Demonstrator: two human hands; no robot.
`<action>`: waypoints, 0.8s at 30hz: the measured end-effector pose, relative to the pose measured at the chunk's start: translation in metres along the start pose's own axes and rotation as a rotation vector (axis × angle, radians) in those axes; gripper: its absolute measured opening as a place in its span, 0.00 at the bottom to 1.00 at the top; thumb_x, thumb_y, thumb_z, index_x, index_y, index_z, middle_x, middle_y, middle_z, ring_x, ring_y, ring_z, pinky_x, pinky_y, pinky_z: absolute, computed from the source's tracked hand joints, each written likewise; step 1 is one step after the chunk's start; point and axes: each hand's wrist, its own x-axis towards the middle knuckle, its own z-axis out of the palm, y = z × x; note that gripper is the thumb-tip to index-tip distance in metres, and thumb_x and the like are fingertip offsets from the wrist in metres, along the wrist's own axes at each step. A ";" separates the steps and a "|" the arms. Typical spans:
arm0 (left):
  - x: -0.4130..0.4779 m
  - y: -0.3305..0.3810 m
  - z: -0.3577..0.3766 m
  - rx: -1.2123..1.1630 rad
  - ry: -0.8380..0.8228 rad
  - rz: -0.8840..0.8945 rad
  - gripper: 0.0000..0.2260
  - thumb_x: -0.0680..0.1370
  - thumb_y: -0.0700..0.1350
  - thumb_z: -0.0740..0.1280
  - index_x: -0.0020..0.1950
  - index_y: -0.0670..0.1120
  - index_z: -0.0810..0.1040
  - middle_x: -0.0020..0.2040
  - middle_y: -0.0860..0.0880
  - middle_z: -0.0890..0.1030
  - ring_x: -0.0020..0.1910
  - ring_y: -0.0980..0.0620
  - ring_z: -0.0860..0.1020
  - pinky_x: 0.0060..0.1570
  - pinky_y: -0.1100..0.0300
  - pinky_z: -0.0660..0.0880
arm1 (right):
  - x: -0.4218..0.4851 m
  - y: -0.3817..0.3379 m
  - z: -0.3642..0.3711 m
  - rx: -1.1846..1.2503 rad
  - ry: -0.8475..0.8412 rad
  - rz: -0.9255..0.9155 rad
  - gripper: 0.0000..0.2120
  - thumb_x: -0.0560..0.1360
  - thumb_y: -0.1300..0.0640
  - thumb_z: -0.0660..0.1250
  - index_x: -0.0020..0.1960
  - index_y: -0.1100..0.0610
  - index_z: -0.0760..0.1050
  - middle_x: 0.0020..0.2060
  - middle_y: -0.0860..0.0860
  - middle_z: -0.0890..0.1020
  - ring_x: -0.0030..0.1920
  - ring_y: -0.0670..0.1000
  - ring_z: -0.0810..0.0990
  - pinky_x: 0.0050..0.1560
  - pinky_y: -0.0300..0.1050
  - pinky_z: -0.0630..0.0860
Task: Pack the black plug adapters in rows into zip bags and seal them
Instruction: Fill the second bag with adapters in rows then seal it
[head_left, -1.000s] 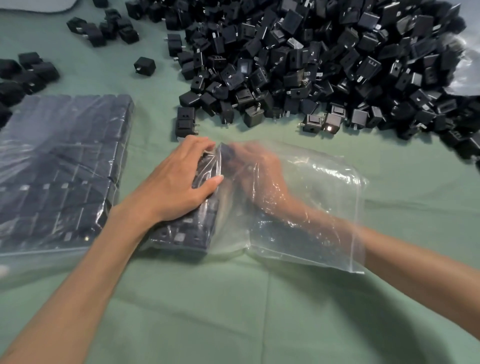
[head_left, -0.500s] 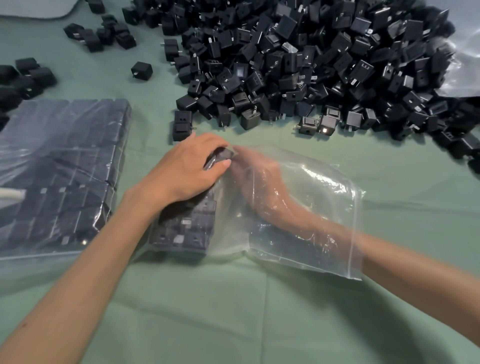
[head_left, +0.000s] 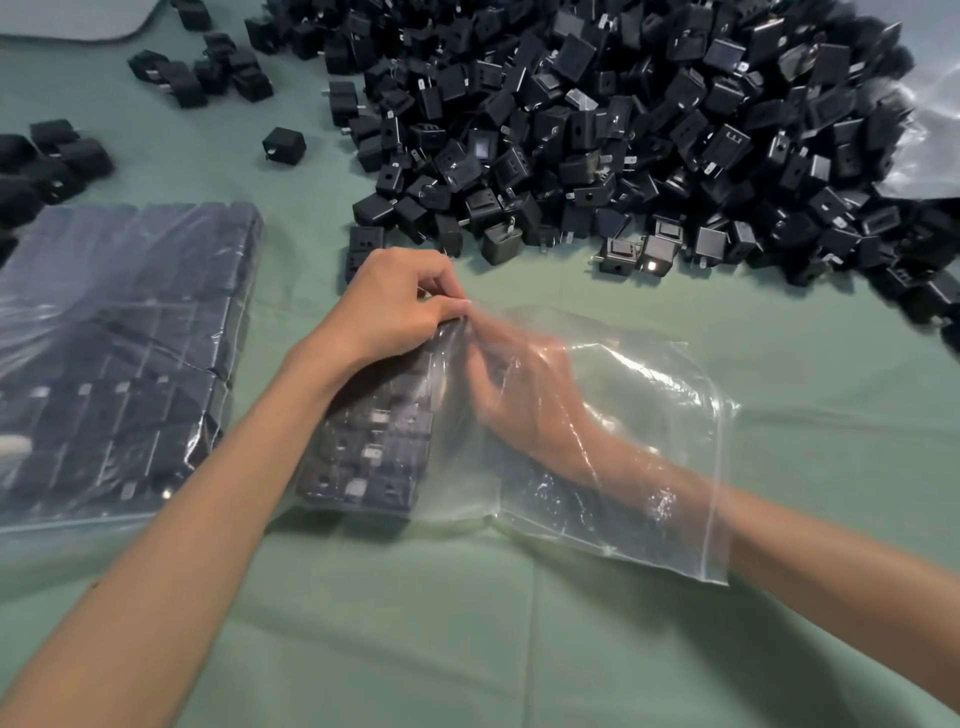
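A clear zip bag (head_left: 649, 415) lies on the green cloth, its mouth to the right. Rows of black plug adapters (head_left: 374, 447) fill its left end. My left hand (head_left: 389, 306) is outside the bag and pinches the plastic at the far end of those rows. My right hand (head_left: 524, 395) reaches inside through the mouth. Its fingers curl on an adapter at the far end of the rows, blurred by the film. A large pile of loose black adapters (head_left: 623, 130) lies just beyond the bag.
A filled bag of adapters (head_left: 119, 338) lies flat at the left. Small groups of loose adapters (head_left: 52, 161) sit at the far left, and one single adapter (head_left: 284, 145) stands apart. Crumpled clear plastic (head_left: 930, 156) shows at the right edge. Green cloth (head_left: 467, 623) covers the near table.
My left hand has shifted from lying on the rows up to their far end, where it now pinches the plastic. My right hand stayed inside the bag, working toward that same far end.
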 end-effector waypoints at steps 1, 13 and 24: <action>0.000 0.000 0.000 -0.005 0.000 0.000 0.07 0.73 0.40 0.73 0.37 0.49 0.80 0.36 0.57 0.80 0.37 0.65 0.76 0.46 0.66 0.73 | 0.000 0.000 0.001 -0.029 -0.014 0.012 0.17 0.76 0.65 0.61 0.64 0.58 0.75 0.35 0.51 0.83 0.27 0.48 0.77 0.28 0.40 0.73; -0.001 0.005 -0.007 -0.049 -0.054 0.032 0.03 0.75 0.39 0.71 0.42 0.45 0.83 0.42 0.49 0.84 0.43 0.57 0.80 0.52 0.69 0.72 | 0.005 -0.001 -0.009 -0.108 -0.290 0.092 0.22 0.73 0.72 0.61 0.66 0.63 0.73 0.41 0.61 0.81 0.34 0.54 0.76 0.38 0.36 0.66; -0.046 -0.010 -0.004 0.229 -0.042 -0.174 0.30 0.79 0.53 0.63 0.77 0.43 0.60 0.77 0.49 0.60 0.76 0.53 0.56 0.71 0.60 0.51 | 0.005 0.007 -0.005 -0.041 -0.445 0.140 0.28 0.76 0.72 0.61 0.74 0.62 0.61 0.72 0.57 0.66 0.73 0.54 0.63 0.65 0.21 0.49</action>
